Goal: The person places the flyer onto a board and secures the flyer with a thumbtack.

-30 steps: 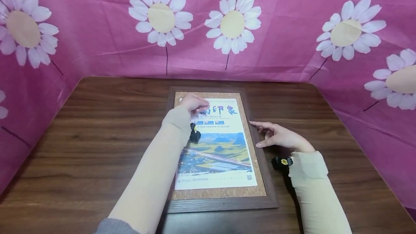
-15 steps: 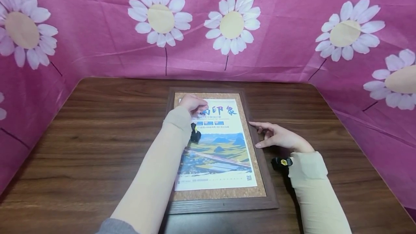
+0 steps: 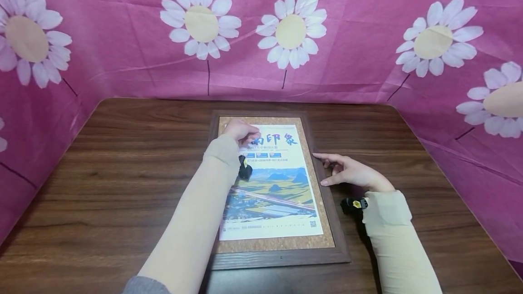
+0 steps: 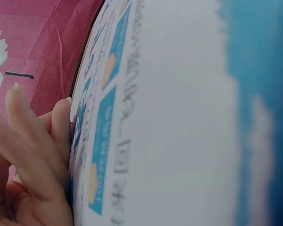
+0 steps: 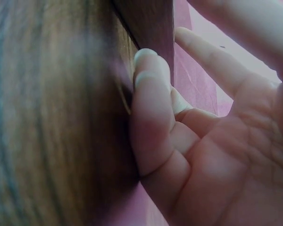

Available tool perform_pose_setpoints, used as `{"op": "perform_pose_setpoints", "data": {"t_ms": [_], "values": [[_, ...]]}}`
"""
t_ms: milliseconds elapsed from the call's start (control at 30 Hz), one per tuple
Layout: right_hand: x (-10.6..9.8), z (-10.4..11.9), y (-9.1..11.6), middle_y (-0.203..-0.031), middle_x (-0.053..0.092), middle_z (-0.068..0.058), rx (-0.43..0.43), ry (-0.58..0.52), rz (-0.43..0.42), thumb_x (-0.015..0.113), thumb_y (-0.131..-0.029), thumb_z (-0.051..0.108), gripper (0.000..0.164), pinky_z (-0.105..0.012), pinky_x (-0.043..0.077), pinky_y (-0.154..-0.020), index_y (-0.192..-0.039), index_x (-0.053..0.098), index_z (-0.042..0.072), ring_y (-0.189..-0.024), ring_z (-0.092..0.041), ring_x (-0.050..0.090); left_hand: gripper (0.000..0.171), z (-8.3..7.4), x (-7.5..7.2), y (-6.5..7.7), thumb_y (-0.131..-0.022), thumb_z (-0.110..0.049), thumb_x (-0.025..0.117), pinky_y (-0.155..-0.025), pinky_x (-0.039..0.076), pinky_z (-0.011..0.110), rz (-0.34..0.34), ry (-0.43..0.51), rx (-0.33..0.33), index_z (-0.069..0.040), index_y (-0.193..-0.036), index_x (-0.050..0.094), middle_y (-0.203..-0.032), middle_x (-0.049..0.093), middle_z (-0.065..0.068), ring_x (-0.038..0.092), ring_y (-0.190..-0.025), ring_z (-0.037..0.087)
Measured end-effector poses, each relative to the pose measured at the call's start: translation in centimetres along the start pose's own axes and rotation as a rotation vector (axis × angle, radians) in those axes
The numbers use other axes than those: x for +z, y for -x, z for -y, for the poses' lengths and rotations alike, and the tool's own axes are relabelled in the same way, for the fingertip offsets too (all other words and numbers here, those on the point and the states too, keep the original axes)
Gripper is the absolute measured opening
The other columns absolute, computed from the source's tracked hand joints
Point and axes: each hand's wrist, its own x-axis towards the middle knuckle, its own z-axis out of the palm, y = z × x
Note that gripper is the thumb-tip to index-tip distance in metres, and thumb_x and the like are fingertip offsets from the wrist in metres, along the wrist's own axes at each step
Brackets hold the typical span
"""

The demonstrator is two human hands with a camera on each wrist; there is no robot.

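Observation:
A white poster [image 3: 269,235] with large brush-style lettering and a landscape picture lies on a cork board [image 3: 278,243] with a dark brown wooden frame [image 3: 282,256]. My left hand [image 3: 241,130] touches the poster's upper left corner, its fingers bent. In the left wrist view these fingers [image 4: 35,150] lie close against the paper; whether they pinch something small is hidden. My right hand [image 3: 353,172] rests at the frame's right side, with index fingertip and thumb against its edge. The right wrist view shows its other fingers [image 5: 153,113] curled in beside the frame.
The board lies on a brown wood-grain table [image 3: 135,158], close to its front edge. A pink cloth [image 3: 253,76] with large white daisies hangs behind and at both sides. Each wrist wears a small black camera, the right one [image 3: 353,204] just above the table.
Both hands stay in nearly the same places. The left hand shifts very slightly left at the poster's upper corner; the poster and board stay almost still.

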Motion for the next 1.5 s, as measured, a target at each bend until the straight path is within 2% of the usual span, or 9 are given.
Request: {"op": "perform_pose_setpoints", "data": {"t_ms": [433, 700, 800, 1000, 1100, 1300, 1400, 1500], "values": [[0.0, -0.1, 0.0, -0.126, 0.045, -0.025, -0.007, -0.009, -0.006, 0.079, -0.084, 0.016, 0.081, -0.024, 0.045, -0.064, -0.152, 0.037, 0.005, -0.065, -0.007, 0.044, 0.026, -0.2, 0.1, 0.2, -0.095, 0.001, 0.060, -0.041, 0.040, 0.011, -0.022, 0.016, -0.005, 0.012, -0.118, 0.063, -0.057, 0.061, 0.002, 0.046, -0.041, 0.003], [0.0, 0.0, 0.0, -0.126, 0.045, -0.025, 0.008, -0.014, -0.012, 0.080, -0.083, 0.016, 0.082, -0.024, 0.045, -0.064, -0.152, 0.037, 0.007, -0.065, -0.008, 0.044, 0.012, -0.2, 0.3, 0.1, -0.095, 0.000, 0.061, -0.041, 0.041, 0.012, -0.044, 0.021, -0.008, 0.007, -0.104, 0.063, -0.059, 0.060, 0.004, 0.048, -0.042, 0.004], [-0.1, 0.0, 0.0, -0.126, 0.044, -0.025, 0.011, -0.014, -0.013, 0.079, -0.083, 0.016, 0.082, -0.024, 0.045, -0.065, -0.153, 0.037, 0.007, -0.065, -0.008, 0.044, 0.010, -0.1, 0.3, 0.0, -0.095, -0.001, 0.062, -0.041, 0.045, 0.014, -0.063, 0.028, -0.009, 0.005, -0.102, 0.060, -0.057, 0.059, 0.003, 0.050, -0.041, 0.004], [-0.2, 0.0, 0.0, -0.126, 0.045, -0.025, 0.017, -0.020, -0.025, 0.079, -0.083, 0.016, 0.081, -0.024, 0.045, -0.064, -0.152, 0.038, 0.008, -0.065, -0.008, 0.044, 0.009, 0.6, 0.6, -1.5, -0.092, -0.003, 0.067, -0.040, 0.048, 0.017, -0.153, -0.024, -0.011, -0.001, -0.095, 0.059, -0.050, 0.054, 0.000, 0.051, -0.038, 0.005], [-0.2, 0.0, 0.1, -0.126, 0.045, -0.025, 0.012, -0.017, -0.027, 0.079, -0.083, 0.016, 0.081, -0.024, 0.045, -0.063, -0.152, 0.038, 0.008, -0.065, -0.008, 0.044, 0.010, 0.8, 0.5, -2.0, -0.092, -0.005, 0.068, -0.040, 0.049, 0.017, -0.173, -0.062, -0.013, -0.001, -0.095, 0.059, -0.050, 0.055, 0.000, 0.051, -0.038, 0.005], [-0.1, 0.0, 0.0, -0.124, 0.046, -0.024, 0.012, -0.012, -0.032, 0.079, -0.083, 0.016, 0.080, -0.024, 0.045, -0.063, -0.152, 0.038, 0.007, -0.066, -0.009, 0.044, 0.010, 0.7, 0.4, -1.5, -0.093, -0.004, 0.066, -0.040, 0.049, 0.016, -0.130, -0.043, -0.009, -0.002, -0.089, 0.057, -0.048, 0.053, -0.001, 0.050, -0.037, 0.004], [0.0, 0.0, 0.0, -0.123, 0.046, -0.024, 0.011, -0.011, -0.030, 0.079, -0.084, 0.016, 0.080, -0.024, 0.045, -0.064, -0.152, 0.039, 0.007, -0.066, -0.009, 0.044, 0.009, 0.4, 0.2, -0.7, -0.096, -0.005, 0.062, -0.042, 0.051, 0.017, -0.085, -0.020, 0.004, 0.002, -0.100, 0.057, -0.050, 0.054, 0.000, 0.051, -0.039, 0.004], [0.1, 0.0, -0.1, -0.124, 0.046, -0.024, -0.001, -0.011, -0.023, 0.079, -0.084, 0.016, 0.079, -0.025, 0.045, -0.063, -0.152, 0.038, 0.006, -0.065, -0.009, 0.044, 0.025, 0.3, -0.1, -0.1, -0.100, -0.009, 0.056, -0.046, 0.053, 0.017, -0.051, 0.003, 0.013, 0.007, -0.119, 0.054, -0.056, 0.056, 0.001, 0.052, -0.043, 0.004]]}}
